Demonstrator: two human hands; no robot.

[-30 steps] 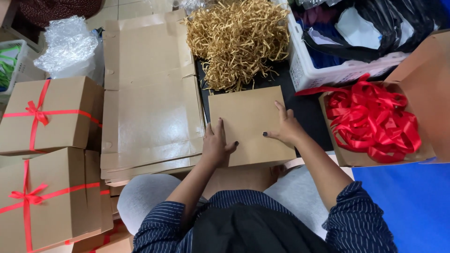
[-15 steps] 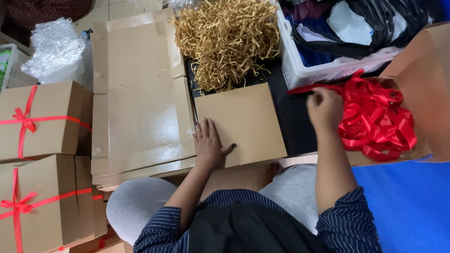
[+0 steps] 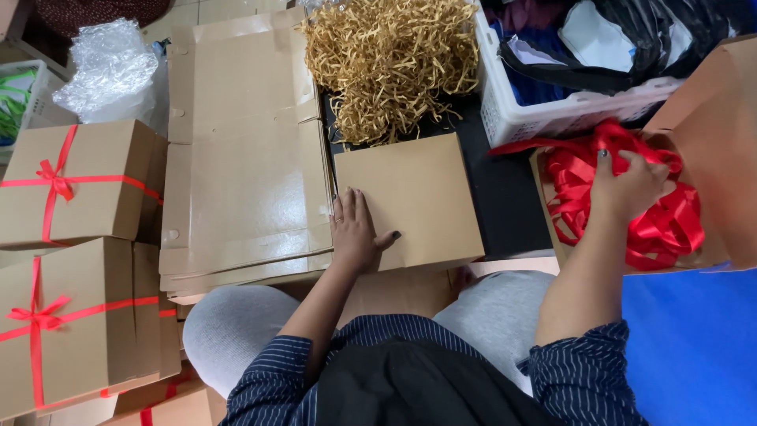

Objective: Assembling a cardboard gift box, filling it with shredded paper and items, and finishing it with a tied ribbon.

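Both hands are kept well apart. The left hand (image 3: 356, 230) is laid flat on a closed brown box (image 3: 410, 201), with the fingers spread and the thumb stuck out to the side. Nothing is gripped by it; the lid is only pressed on near its left edge. The right hand (image 3: 627, 185) is reached over to a heap of red ribbon (image 3: 662, 221), and the fingers are curled shut around some of the loops. The ribbon is kept in an open brown carton (image 3: 721, 110) at the right side.

The brown box is set in the middle, just in front of the knees, on a dark surface. A big pile of gold paper shreds (image 3: 390, 63) is seen right behind it, touching its far edge. Flat cardboard sheets (image 3: 244, 181) are stacked just left of the box, under the edge of the left hand. Further left, two finished boxes tied with red ribbon bows (image 3: 75, 185) are placed, one nearer and one farther. A lump of bubble wrap (image 3: 110, 67) is seen behind them. A white basket (image 3: 568, 114) filled with bags and cloth is set at the far right, behind the ribbon carton. A bright blue sheet (image 3: 694, 339) is spread at the near right. Striped sleeves and grey trousers are worn by the person.
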